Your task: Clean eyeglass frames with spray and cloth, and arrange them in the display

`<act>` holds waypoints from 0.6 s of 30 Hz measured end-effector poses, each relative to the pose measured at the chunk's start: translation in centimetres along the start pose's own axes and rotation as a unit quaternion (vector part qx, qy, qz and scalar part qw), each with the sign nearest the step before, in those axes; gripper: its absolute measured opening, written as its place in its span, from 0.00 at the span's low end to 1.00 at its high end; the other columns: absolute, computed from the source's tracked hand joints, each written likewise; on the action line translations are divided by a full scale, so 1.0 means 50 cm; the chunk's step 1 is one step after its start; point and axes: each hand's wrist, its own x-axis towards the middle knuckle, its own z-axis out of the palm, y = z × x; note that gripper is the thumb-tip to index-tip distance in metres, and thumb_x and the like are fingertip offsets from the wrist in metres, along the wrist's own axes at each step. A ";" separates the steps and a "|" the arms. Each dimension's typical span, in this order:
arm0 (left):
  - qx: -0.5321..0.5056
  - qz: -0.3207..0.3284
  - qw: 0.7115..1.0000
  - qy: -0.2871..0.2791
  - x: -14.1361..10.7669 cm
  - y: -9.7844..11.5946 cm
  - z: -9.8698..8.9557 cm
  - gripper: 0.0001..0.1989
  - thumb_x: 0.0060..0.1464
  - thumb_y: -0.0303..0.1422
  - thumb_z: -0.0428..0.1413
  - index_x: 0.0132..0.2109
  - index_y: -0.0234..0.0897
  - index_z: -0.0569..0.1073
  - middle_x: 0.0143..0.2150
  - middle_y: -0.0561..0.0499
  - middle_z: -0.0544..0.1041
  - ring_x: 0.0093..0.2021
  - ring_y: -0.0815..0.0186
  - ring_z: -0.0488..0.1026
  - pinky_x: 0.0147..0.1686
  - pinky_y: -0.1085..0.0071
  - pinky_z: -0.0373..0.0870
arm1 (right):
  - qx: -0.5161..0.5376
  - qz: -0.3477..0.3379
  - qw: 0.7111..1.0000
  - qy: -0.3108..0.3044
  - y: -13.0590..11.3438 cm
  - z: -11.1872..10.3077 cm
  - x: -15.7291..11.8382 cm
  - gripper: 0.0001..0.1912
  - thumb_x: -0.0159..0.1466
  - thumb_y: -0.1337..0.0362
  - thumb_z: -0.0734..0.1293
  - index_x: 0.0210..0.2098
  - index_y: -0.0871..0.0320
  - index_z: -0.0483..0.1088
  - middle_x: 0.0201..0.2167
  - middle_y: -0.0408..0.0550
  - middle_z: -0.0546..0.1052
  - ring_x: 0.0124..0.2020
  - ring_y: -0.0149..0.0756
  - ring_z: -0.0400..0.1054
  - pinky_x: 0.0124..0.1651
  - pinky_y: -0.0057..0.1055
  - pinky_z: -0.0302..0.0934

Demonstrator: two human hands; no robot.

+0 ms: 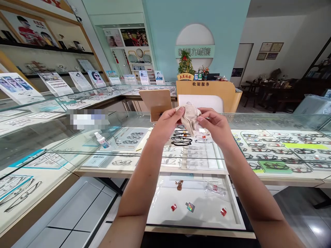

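Above the glass counter, my left hand point(169, 122) pinches a beige cloth point(188, 124) between thumb and fingers. My right hand point(214, 124) is closed on a pair of clear-framed eyeglasses point(203, 131), facing the left hand. One lens lies against the cloth and the other shows below the right thumb. The right fingertips also meet the edge of the cloth, and the glasses' temples are hard to make out. Dark-framed glasses point(181, 141) lie beneath the hands, inside the display case.
Below the counter a white drawer point(199, 220) stands pulled out, holding red-tagged bits point(173, 207), a brown trinket point(179, 185) and a plastic packet point(216, 188). A spray bottle point(101, 140) stands left on the glass. Behind are a wooden-backed mirror point(156, 101) and the cashier desk point(231, 94).
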 end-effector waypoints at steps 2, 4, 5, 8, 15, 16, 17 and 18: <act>0.020 -0.010 1.000 0.007 -0.003 0.006 -0.005 0.28 0.58 0.60 0.70 0.40 0.36 0.84 0.37 0.47 0.83 0.37 0.64 0.77 0.41 0.67 0.76 | -0.029 -0.022 0.999 0.002 -0.004 0.002 -0.004 0.09 0.68 0.54 0.79 0.34 0.48 0.83 0.56 0.49 0.81 0.60 0.46 0.75 0.67 0.50 0.67; 0.042 -0.011 0.999 0.021 -0.008 0.011 -0.007 0.28 0.58 0.60 0.70 0.39 0.36 0.84 0.36 0.47 0.83 0.35 0.65 0.76 0.39 0.69 0.75 | -0.069 -0.050 0.996 0.017 -0.010 0.006 -0.008 0.08 0.69 0.56 0.78 0.34 0.48 0.83 0.55 0.50 0.82 0.61 0.47 0.75 0.70 0.52 0.65; 0.054 -0.008 0.998 0.028 -0.011 0.013 -0.007 0.28 0.58 0.60 0.70 0.39 0.36 0.84 0.35 0.47 0.83 0.35 0.65 0.76 0.38 0.69 0.74 | -0.091 -0.060 0.994 0.026 -0.013 0.009 -0.010 0.08 0.69 0.56 0.78 0.34 0.48 0.83 0.55 0.50 0.82 0.62 0.48 0.75 0.70 0.53 0.64; 0.086 0.001 0.996 0.035 -0.017 0.017 -0.005 0.26 0.60 0.58 0.69 0.40 0.37 0.85 0.32 0.48 0.82 0.32 0.66 0.76 0.36 0.69 0.73 | -0.126 -0.074 0.989 0.036 -0.018 0.015 -0.015 0.07 0.69 0.56 0.78 0.34 0.48 0.82 0.56 0.49 0.82 0.62 0.49 0.74 0.70 0.54 0.63; -0.024 0.004 1.000 0.007 -0.006 0.009 0.004 0.22 0.50 0.48 0.78 0.46 0.39 0.87 0.41 0.48 0.85 0.38 0.65 0.78 0.40 0.69 0.76 | -0.034 0.000 0.999 -0.011 -0.001 0.020 -0.008 0.12 0.67 0.50 0.79 0.36 0.50 0.83 0.57 0.49 0.82 0.57 0.45 0.76 0.63 0.45 0.67; -0.038 0.005 0.999 0.005 -0.004 0.008 0.006 0.22 0.49 0.48 0.79 0.46 0.39 0.87 0.41 0.48 0.85 0.38 0.65 0.78 0.41 0.68 0.77 | -0.019 0.013 1.000 -0.010 0.002 0.022 -0.006 0.13 0.66 0.49 0.80 0.36 0.50 0.82 0.53 0.48 0.83 0.52 0.43 0.76 0.58 0.43 0.68; -0.045 0.007 0.999 0.003 -0.003 0.007 0.007 0.22 0.49 0.48 0.78 0.45 0.39 0.87 0.41 0.48 0.85 0.38 0.65 0.78 0.42 0.68 0.78 | -0.005 0.026 1.000 -0.007 0.003 0.023 -0.004 0.15 0.65 0.47 0.81 0.35 0.51 0.81 0.47 0.47 0.83 0.47 0.40 0.75 0.53 0.40 0.68; -0.044 0.007 0.999 -0.002 -0.003 0.006 0.008 0.22 0.49 0.47 0.79 0.46 0.39 0.87 0.41 0.48 0.86 0.38 0.65 0.79 0.43 0.68 0.79 | 0.008 0.039 0.999 -0.003 0.004 0.023 -0.003 0.17 0.64 0.46 0.81 0.35 0.51 0.80 0.41 0.45 0.82 0.41 0.38 0.73 0.48 0.38 0.68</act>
